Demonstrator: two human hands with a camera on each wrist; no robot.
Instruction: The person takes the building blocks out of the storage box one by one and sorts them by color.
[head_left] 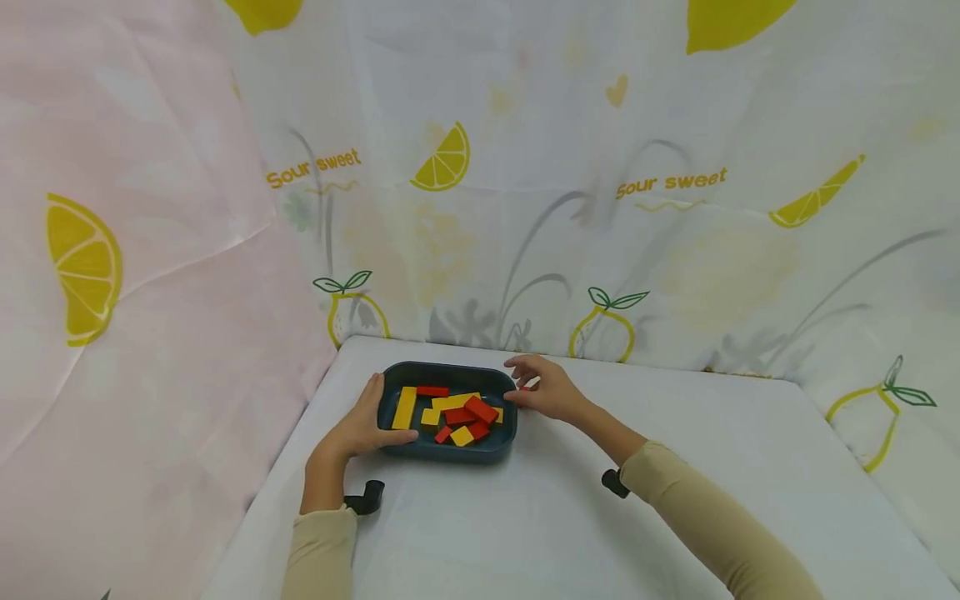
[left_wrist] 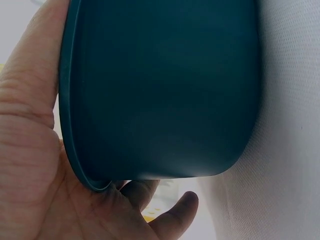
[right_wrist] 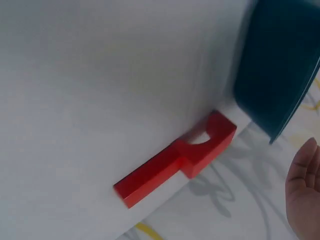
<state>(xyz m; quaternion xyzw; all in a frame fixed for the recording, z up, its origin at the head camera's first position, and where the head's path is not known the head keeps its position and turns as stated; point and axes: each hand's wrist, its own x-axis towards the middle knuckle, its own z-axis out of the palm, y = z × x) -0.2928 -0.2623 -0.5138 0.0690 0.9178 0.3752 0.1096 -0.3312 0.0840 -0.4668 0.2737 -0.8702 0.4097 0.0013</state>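
A dark teal tray (head_left: 450, 454) stands on the white table, with red blocks (head_left: 482, 409) and yellow blocks (head_left: 404, 408) lying loose inside. My left hand (head_left: 362, 425) grips its left end, thumb over the front rim and fingers along the outer side. In the left wrist view the palm lies against the rim of the tray (left_wrist: 165, 90). By the tray's right end, my right hand (head_left: 551, 390) hovers with loosely bent fingers and holds nothing. A red arch block (right_wrist: 220, 142) and a red bar block (right_wrist: 150, 177) lie on the table beside the tray, mostly hidden behind this hand in the head view.
White cloth covers the table (head_left: 487, 533). Behind it hangs a lemon-print curtain (head_left: 510, 250), and a pinkish one (head_left: 172, 333) closes off the left side. Black wrist-worn devices (head_left: 367, 498) show below the hands.
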